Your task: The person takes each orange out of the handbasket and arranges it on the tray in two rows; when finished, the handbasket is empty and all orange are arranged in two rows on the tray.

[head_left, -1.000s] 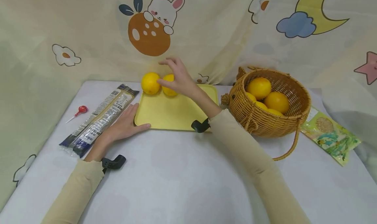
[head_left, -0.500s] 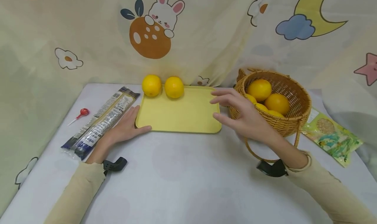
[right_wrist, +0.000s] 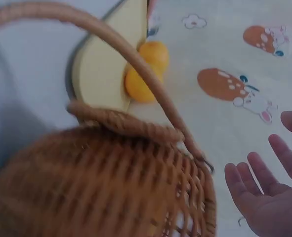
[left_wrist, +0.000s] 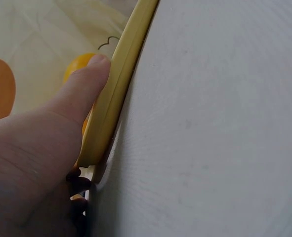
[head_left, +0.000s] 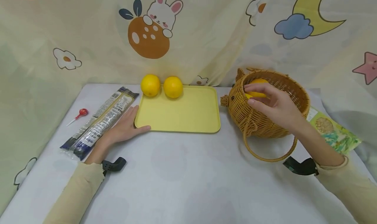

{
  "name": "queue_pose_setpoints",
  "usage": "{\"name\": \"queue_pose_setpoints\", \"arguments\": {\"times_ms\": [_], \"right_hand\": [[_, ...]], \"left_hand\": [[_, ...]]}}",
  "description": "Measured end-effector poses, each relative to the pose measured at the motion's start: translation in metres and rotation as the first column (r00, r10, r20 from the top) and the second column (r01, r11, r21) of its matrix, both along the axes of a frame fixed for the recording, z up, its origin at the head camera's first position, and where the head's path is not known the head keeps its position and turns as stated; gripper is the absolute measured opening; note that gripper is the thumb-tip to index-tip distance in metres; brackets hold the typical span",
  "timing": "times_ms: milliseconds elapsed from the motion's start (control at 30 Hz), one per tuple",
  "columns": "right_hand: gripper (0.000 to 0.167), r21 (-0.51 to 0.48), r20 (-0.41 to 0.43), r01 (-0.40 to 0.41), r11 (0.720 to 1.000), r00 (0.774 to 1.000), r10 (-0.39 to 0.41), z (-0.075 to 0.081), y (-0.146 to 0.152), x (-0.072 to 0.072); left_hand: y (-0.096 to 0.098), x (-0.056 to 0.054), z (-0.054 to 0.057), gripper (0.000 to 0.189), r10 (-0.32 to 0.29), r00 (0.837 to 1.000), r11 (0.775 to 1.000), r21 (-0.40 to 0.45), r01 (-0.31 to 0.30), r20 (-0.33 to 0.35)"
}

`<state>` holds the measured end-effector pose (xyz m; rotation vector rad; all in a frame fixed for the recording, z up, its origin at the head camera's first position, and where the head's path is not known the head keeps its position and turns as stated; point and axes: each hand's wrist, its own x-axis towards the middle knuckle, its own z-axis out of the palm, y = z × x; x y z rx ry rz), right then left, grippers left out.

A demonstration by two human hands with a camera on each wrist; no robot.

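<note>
My left hand (head_left: 126,125) lies at the near left corner of a yellow tray (head_left: 191,116), its thumb along the front rim and its fingers along the left side. In the left wrist view the straight thumb (left_wrist: 84,89) rests on the tray's edge. Two oranges (head_left: 150,85) sit side by side at the back left of the tray. My right hand (head_left: 278,107) reaches over a pig-shaped wicker basket (head_left: 238,111), fingers loosely bent and nothing gripped. Below its fingers shows an orange (head_left: 259,83); the hand hides most of the fruit inside.
The basket's handle (head_left: 269,160) hangs down in front. A long, clear-wrapped package (head_left: 100,119) lies left of the tray, with a red lollipop (head_left: 83,112) beyond it. Behind the right forearm is a green packet (head_left: 327,125). A printed cloth (head_left: 206,37) hangs behind the table.
My right hand has moved away from the oranges on the tray, rightward across the table to above the basket. My left hand stays at the tray's corner.
</note>
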<state>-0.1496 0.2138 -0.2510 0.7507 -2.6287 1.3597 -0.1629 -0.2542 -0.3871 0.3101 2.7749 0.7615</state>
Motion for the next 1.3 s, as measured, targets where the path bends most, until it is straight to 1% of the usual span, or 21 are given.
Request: {"name": "queue_pose_setpoints", "arguments": {"times_ms": [67,133,200,267,333,433,500,567,633,700,800,833,900,967,1100,1233,1300], "right_hand": [[0.032,0.021,0.018,0.033,0.999,0.999,-0.033,0.009,0.005,-0.010],[0.031,0.068,0.037,0.058,0.996,0.997,-0.061,0.019,0.014,-0.024],[0.031,0.156,0.055,0.069,0.985,0.995,-0.078,0.031,0.024,-0.042],[0.033,0.259,0.087,0.052,0.965,0.993,-0.076,0.041,0.035,-0.060],[0.035,0.366,0.117,0.021,0.930,0.991,-0.068,0.047,0.044,-0.078],[0.037,0.497,0.143,-0.039,0.867,0.989,-0.037,0.048,0.054,-0.100],[0.039,0.559,0.164,-0.082,0.825,0.986,-0.013,0.048,0.059,-0.111],[0.040,0.602,0.188,-0.119,0.789,0.982,0.005,0.047,0.064,-0.121],[0.040,0.618,0.224,-0.164,0.769,0.974,0.027,0.045,0.067,-0.130],[0.039,0.625,0.256,-0.188,0.758,0.966,0.029,0.042,0.070,-0.137],[0.038,0.609,0.323,-0.232,0.759,0.946,0.030,0.035,0.074,-0.145],[0.037,0.607,0.337,-0.237,0.758,0.941,0.024,0.033,0.075,-0.146],[0.038,0.593,0.366,-0.247,0.767,0.931,0.017,0.029,0.077,-0.147],[0.039,0.574,0.390,-0.264,0.775,0.921,0.025,0.026,0.079,-0.149],[0.045,0.557,0.436,-0.309,0.771,0.899,0.044,0.019,0.081,-0.150],[0.049,0.530,0.498,-0.368,0.764,0.864,0.071,0.009,0.078,-0.152],[0.050,0.509,0.530,-0.389,0.768,0.844,0.076,0.003,0.076,-0.154]], "left_hand": [[0.000,0.000,0.000,0.112,0.001,1.000,1.000,0.004,-0.001,0.003],[0.000,0.000,-0.001,0.112,0.004,1.000,1.000,0.003,-0.004,0.006],[0.000,-0.001,-0.001,0.112,0.004,1.000,1.000,0.003,-0.004,0.004],[-0.001,-0.001,-0.002,0.112,0.004,1.000,1.000,0.001,-0.005,0.005],[-0.001,-0.001,-0.002,0.111,0.002,1.000,1.000,0.007,-0.002,0.002],[-0.001,-0.002,-0.003,0.111,-0.001,1.000,1.000,0.011,0.001,-0.001],[0.000,-0.002,-0.003,0.111,-0.006,1.000,1.000,0.017,0.006,0.000],[0.000,-0.002,-0.003,0.111,-0.004,1.000,1.000,0.013,0.004,0.002],[0.000,-0.001,-0.002,0.112,0.001,1.000,1.000,0.012,-0.001,0.005],[-0.001,-0.001,-0.002,0.112,0.008,1.000,1.000,0.007,-0.008,0.013],[-0.001,0.000,-0.001,0.112,0.013,1.000,1.000,0.006,-0.013,0.021],[-0.001,0.001,-0.001,0.112,0.012,1.000,1.000,0.007,-0.013,0.023],[0.000,0.001,-0.001,0.113,0.011,1.000,1.000,0.009,-0.011,0.028],[0.001,0.001,-0.002,0.113,0.015,0.999,1.000,0.013,-0.016,0.032],[0.000,0.000,-0.003,0.113,0.018,0.999,1.000,0.010,-0.019,0.026],[-0.001,0.000,-0.003,0.113,0.013,1.000,1.000,0.008,-0.013,0.013],[-0.001,0.001,-0.003,0.112,0.007,1.000,1.000,0.009,-0.007,0.009]]}}
